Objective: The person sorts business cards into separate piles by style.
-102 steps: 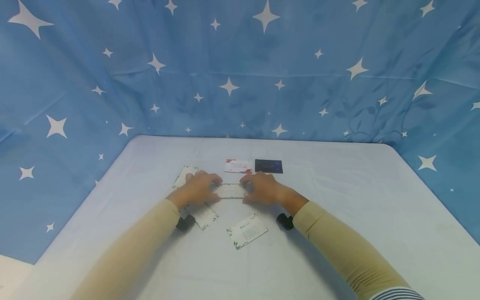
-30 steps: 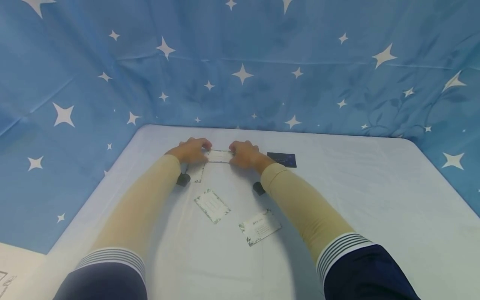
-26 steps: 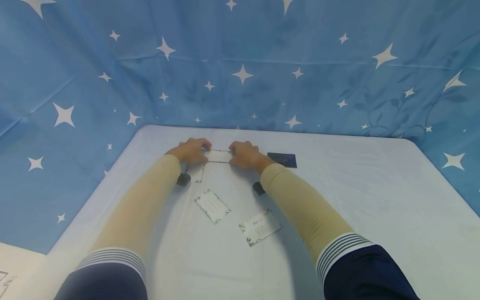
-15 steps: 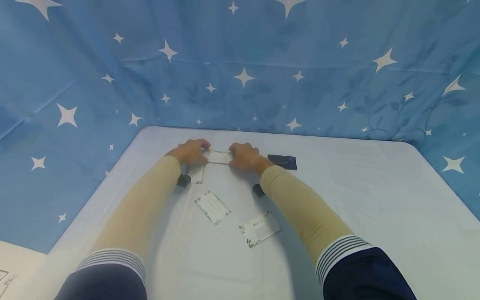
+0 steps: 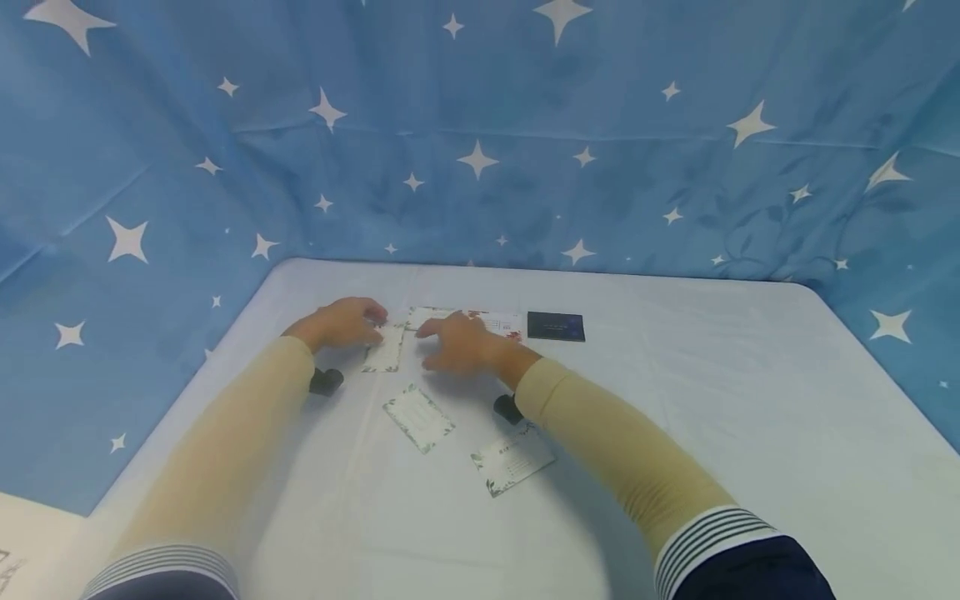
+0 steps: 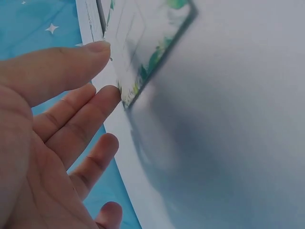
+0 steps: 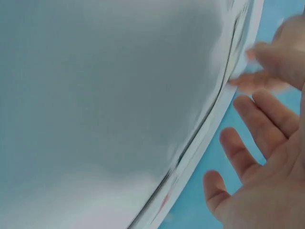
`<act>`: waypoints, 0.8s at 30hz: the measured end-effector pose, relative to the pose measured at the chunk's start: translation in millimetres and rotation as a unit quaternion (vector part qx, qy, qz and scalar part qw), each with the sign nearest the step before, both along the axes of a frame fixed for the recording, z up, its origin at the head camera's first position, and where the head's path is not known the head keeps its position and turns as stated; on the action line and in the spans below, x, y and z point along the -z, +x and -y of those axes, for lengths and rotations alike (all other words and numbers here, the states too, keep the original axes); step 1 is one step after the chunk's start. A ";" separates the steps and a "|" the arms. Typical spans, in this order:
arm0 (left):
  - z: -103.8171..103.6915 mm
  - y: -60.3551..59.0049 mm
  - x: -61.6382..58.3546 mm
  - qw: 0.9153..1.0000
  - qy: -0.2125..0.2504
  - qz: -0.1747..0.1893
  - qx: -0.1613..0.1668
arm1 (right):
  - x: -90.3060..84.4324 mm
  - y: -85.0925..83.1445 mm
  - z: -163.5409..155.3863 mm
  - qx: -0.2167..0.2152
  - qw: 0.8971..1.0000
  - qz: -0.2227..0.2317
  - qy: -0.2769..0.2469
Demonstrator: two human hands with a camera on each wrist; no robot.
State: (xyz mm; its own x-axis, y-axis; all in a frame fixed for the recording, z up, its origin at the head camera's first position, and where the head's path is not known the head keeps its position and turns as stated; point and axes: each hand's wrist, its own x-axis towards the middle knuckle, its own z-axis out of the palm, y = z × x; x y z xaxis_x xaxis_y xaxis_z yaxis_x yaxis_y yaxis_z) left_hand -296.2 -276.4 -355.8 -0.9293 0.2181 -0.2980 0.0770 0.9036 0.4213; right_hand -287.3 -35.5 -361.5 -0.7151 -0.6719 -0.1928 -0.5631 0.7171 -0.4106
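Head view: left hand [image 5: 341, 322] flat at the far left of the table [image 5: 712, 400], fingertips on the top end of a card [image 5: 385, 350] lying face up. Right hand [image 5: 461, 343] hovering just beside it, fingers spread, nothing in it. Just past that hand, a white card [image 5: 429, 315], then a red card [image 5: 501, 323] and a dark card [image 5: 556, 326] in a row. Two more cards nearer the body; starred cloth [image 5: 525, 125] behind.

Left wrist view: left hand [image 6: 43, 143] slack and uncurled, thumb and fingertips [image 6: 102, 93] touching the edge of the card [image 6: 147, 43]. No pinch visible; card flat on the table, green leaf border showing.

Right wrist view: blurred. Right hand [image 7: 267, 157] unclenched with fingers apart, gripping nothing. Table [image 7: 119, 95] filling the rest; no card readable here.

Judged from this: best to press lightly and slide the card rather than pick at it, since a thin card on a smooth sheet resists lifting from flat. Better to steady the far edge with the right hand, keep the corners unbent, and avoid nudging the white card alongside.
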 end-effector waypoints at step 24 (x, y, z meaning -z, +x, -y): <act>-0.4 37.6 4.4 0.999 0.044 0.011 0.013 | 8.8 10.3 -2.7 0.027 0.999 -0.013 0.013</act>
